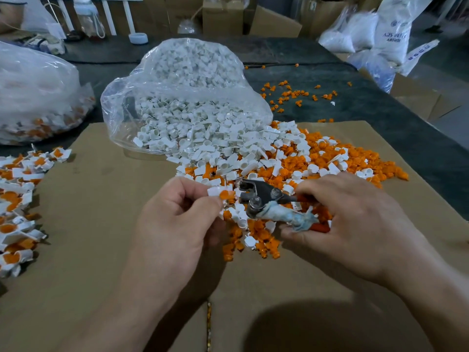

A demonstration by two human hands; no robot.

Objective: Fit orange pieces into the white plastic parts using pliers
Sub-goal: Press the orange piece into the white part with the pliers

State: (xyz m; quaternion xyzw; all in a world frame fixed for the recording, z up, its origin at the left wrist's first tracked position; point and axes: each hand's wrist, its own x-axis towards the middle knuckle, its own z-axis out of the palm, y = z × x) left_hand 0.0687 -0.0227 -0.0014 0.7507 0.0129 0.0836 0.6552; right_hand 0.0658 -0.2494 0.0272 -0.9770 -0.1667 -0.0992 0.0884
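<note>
Pinches small white plastic part [213, 191] with orange piece [223, 194] between left fingers [189, 185]; clamps right fingers [313, 185] round grey metal pliers [258, 193] just beside.

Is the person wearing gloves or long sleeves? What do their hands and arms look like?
No gloves: the left hand and the right hand are both bare. No rings, watch or bracelet show. The left forearm and the right forearm are bare too, with no sleeve in view.

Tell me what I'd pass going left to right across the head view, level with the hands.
pile of fitted parts → left hand → white part holding an orange piece → pliers → right hand
</note>
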